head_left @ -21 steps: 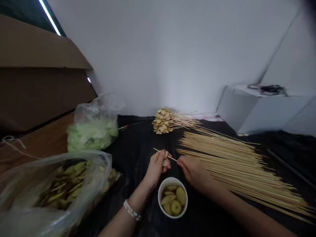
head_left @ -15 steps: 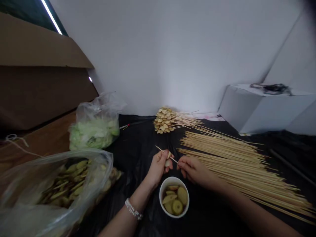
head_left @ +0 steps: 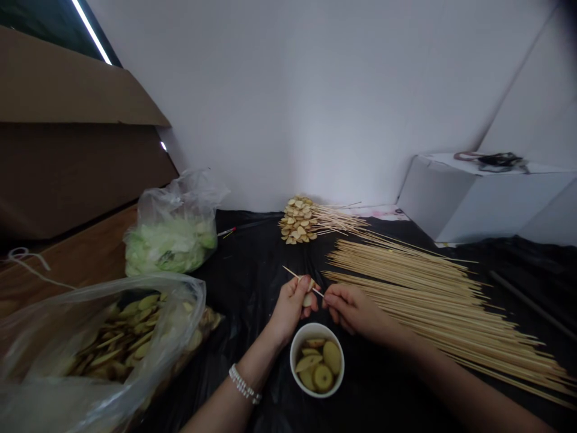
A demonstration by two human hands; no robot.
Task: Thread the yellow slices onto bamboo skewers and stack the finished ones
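Lifting its tip a little, we are threading a pale slice [head_left: 307,299] onto a bamboo skewer [head_left: 293,272]: our left hand [head_left: 292,308] is grasping the slice, our right hand [head_left: 354,311] is pinching the skewer's end, just above the white cup [head_left: 317,326].

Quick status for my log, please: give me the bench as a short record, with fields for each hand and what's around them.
Left hand: holds a thin bamboo skewer with a pale yellow slice on it.
Right hand: pinches the skewer's lower end.
Nearest: white round bowl of yellow slices, below the hands.
Right side: long spread of loose bamboo skewers.
Ahead: stack of slice-loaded skewers.
Left side: clear plastic bag of yellow-green slices; clear bag of pale green shredded leaves.
Surface: black plastic sheet.
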